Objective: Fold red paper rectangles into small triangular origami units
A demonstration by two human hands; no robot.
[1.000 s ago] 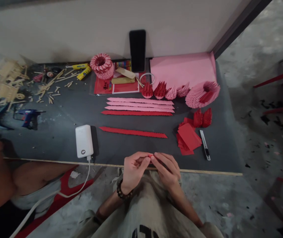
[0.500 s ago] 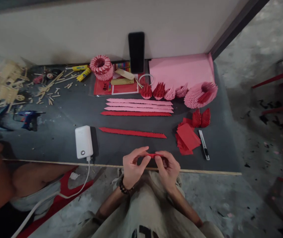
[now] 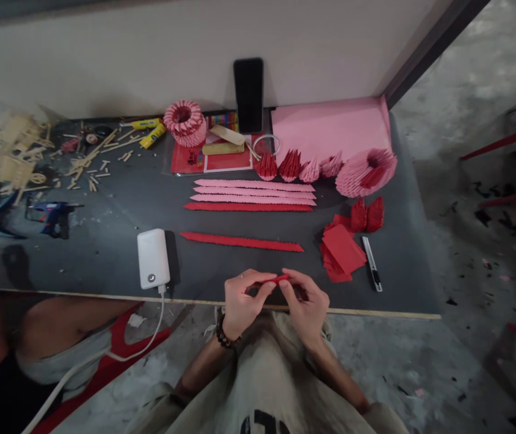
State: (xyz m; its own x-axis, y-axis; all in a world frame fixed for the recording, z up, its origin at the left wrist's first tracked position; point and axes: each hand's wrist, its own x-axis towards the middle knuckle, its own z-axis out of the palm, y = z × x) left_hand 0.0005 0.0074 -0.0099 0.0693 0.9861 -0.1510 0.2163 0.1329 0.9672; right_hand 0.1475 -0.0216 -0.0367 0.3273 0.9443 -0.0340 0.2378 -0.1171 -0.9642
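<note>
Paper (image 3: 278,279), red and folded small, sits pinched between the thumbs and fingertips of both hands, the left hand (image 3: 243,304) and the right hand (image 3: 305,304) each nearly closed at the tips, over the near edge of the tabletop (image 3: 213,274). Beyond them lies a lone red strip (image 3: 242,242), with pink strips (image 3: 254,185) farther back; red sheets (image 3: 343,250) lie to the right, a cutter (image 3: 372,264) just beside them.

You hold one red paper piece (image 3: 277,279). Before you: three pink strips (image 3: 253,199), two red strips (image 3: 242,242), one phone (image 3: 249,95), one white power bank (image 3: 154,258), one utility knife (image 3: 371,263), one blue glue gun (image 3: 52,216).
</note>
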